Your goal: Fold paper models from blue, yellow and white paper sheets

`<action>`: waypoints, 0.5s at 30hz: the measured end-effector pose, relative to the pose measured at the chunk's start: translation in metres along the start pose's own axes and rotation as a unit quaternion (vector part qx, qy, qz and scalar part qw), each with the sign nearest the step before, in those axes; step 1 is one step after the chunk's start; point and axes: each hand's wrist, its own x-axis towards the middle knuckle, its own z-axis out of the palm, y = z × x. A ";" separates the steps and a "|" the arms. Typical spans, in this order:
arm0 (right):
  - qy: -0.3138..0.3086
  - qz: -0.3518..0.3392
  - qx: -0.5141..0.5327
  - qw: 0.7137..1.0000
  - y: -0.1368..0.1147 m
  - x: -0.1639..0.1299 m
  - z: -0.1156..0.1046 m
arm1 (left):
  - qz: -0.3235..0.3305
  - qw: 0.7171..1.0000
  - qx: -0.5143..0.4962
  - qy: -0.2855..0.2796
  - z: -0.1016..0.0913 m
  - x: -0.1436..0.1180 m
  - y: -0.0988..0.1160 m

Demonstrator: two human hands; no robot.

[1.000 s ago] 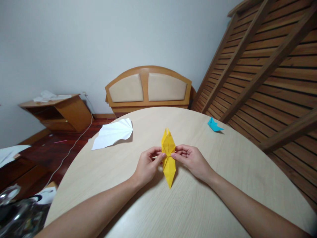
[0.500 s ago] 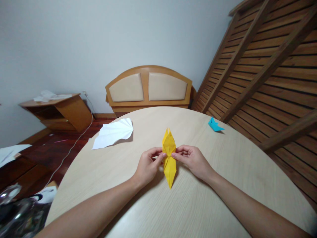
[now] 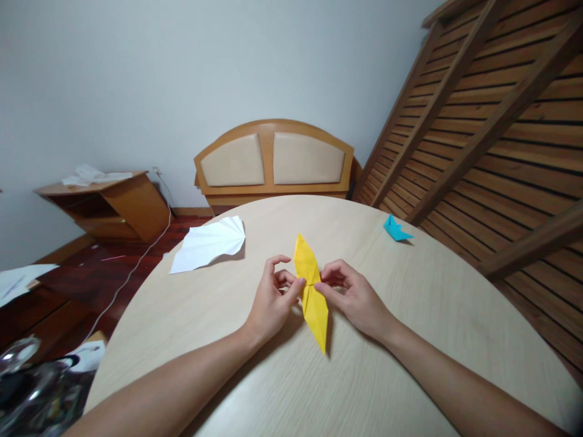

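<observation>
Centre of the frame: a long, narrow yellow folded paper (image 3: 311,291), pointed at both ends, lying on the pale round tabletop (image 3: 401,340) with its far tip toward the upper middle and its near tip angled slightly to the lower right. Pinched at its narrow waist from both sides. Left hand (image 3: 272,300) just left of the paper, thumb and forefinger fingers (image 3: 298,284) closed together on the left edge of the waist, the other fingers curled and raised above it. Right hand (image 3: 353,294) just right of the paper, thumb and forefinger tips clamped on the right edge at the same height, remaining fingers bent inward. Both forearms running in from the bottom corners of the frame.

Upper left of the tabletop: a white pleated paper fan (image 3: 208,244), well apart from the hands. Upper right, near the tabletop's edge: a small blue folded paper (image 3: 395,229). Behind the tabletop, at mid-frame: a wooden headboard (image 3: 273,159) with two padded panels, leaning at the wall. Right side: a slatted wooden frame (image 3: 492,121) leaning steeply. Left: a low wooden cabinet (image 3: 112,203).
</observation>
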 end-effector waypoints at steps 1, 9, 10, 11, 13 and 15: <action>-0.008 -0.009 -0.010 1.000 -0.001 0.000 0.000 | 0.004 1.000 0.011 -0.002 0.000 0.000 0.000; -0.015 -0.011 -0.042 0.999 -0.001 0.001 -0.003 | 0.096 0.977 0.187 -0.034 -0.004 -0.005 0.006; -0.008 -0.017 -0.046 0.999 -0.001 0.001 -0.004 | 0.112 0.973 0.197 -0.036 -0.004 -0.005 0.007; 0.000 -0.023 -0.050 0.998 -0.001 0.001 -0.004 | 0.126 0.970 0.203 -0.036 -0.004 -0.005 0.007; 0.017 -0.036 -0.056 0.998 -0.001 0.001 -0.004 | 0.151 0.965 0.210 -0.035 -0.004 -0.005 0.006; 0.033 -0.047 -0.067 0.996 -0.002 0.001 -0.004 | 0.169 0.962 0.214 -0.022 -0.005 -0.004 0.004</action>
